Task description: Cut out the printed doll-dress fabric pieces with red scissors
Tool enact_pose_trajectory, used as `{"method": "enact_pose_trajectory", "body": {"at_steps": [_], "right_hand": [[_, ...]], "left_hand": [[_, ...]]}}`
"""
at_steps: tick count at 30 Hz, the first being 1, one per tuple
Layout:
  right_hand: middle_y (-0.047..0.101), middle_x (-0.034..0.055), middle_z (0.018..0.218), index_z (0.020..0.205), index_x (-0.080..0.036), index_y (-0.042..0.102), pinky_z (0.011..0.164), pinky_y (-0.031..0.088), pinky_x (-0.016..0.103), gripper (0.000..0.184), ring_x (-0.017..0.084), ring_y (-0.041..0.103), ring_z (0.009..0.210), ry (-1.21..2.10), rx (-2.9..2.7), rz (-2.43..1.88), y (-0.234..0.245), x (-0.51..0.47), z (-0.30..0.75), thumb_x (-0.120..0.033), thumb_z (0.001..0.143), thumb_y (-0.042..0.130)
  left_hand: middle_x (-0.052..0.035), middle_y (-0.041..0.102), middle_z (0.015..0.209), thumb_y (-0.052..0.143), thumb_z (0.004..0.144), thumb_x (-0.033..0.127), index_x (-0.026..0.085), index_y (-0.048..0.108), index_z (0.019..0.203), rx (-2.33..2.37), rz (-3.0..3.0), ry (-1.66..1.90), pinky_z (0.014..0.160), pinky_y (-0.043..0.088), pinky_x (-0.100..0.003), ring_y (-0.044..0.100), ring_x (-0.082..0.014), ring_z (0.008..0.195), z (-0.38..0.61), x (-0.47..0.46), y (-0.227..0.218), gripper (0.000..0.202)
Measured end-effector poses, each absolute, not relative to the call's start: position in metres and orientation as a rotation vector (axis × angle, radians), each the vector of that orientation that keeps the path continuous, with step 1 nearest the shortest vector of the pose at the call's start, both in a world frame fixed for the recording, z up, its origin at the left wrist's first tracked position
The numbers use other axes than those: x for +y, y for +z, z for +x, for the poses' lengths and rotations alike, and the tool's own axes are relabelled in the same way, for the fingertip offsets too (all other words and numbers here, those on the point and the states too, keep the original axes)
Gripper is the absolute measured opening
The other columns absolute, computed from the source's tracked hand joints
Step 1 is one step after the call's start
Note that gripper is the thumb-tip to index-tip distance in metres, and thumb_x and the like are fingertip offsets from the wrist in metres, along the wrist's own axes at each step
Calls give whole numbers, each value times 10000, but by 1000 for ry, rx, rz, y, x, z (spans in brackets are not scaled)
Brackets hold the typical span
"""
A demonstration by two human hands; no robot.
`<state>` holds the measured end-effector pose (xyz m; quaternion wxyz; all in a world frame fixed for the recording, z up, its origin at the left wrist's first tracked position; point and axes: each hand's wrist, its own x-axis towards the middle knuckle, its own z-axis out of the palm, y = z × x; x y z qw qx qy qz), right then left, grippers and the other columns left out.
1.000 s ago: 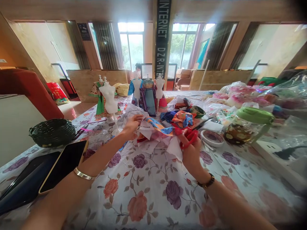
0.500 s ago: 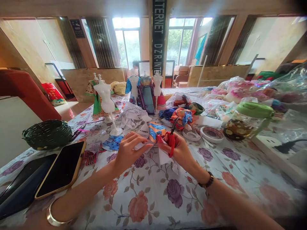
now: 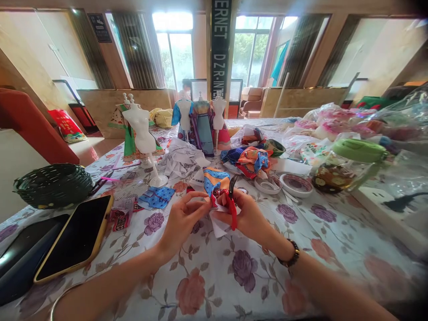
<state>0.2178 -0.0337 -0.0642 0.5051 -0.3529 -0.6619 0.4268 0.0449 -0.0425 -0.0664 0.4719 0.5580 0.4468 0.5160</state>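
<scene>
Pinching fabric scrap [image 3: 216,198] at its edge: left hand [image 3: 182,218] | right hand [image 3: 250,219] curled around red-handled scissors [image 3: 231,209] | scrap between both hands, just above floral tablecloth [image 3: 207,276] | judged light, limp, fray-prone; grip close to edge

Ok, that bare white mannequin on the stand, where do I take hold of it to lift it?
Grip the white mannequin at its narrow waist, from the near side: the torso stands upright on a thin pole over a round base, and a green-dressed mannequin crowds it behind left. The left hand on the cloth scrap is nearer; the right hand holds scissors.
</scene>
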Motion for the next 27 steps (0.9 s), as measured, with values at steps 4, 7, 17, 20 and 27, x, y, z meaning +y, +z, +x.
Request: {"method": "enact_pose_trajectory", "body": {"at_steps": [4,7,17,20,27], "right_hand": [[554,-30,734,731,-206,516,626,404,256,269,128,460,639,925,-1673,-915,-67,-33,219,-279,682,770],[565,-25,730,725,-205,518,617,396,256,243,135,475,645,861,-1716,-943,-69,-32,219,-275,697,749],[615,-13,698,713,-215,615,540,420,240,147,143,506,612,807,-1689,-979,-78,-32,216,-227,660,751],[622,-7,698,735,-222,643,507,427,234,116,143,507,599,817,-1658,-981,-81,-31,216,-220,670,739],[612,-7,673,711,-213,655,454,403,221,116,130,476,554,861,-1650,-981,-80,-32,215,-210,640,747]], "left_hand": [[-41,789,923,810,700,369,224,783,941,1053,1243,1335,759,547,-234,708,-175,844,45,-41,-70,282],[-45,788,957,831,672,326,230,807,866,1045,1179,1369,800,553,-232,712,-179,873,45,-40,-70,217],[-43,787,851,880,597,282,212,804,883,1006,1011,1481,637,593,-227,711,-168,736,45,-44,-63,304],[-41,780,890,889,564,261,200,801,876,1029,955,1533,602,591,-229,695,-155,710,45,-44,-61,330],[-44,755,776,901,470,235,157,779,723,1076,864,1552,532,569,-227,684,-159,650,47,-40,-56,291]]}}
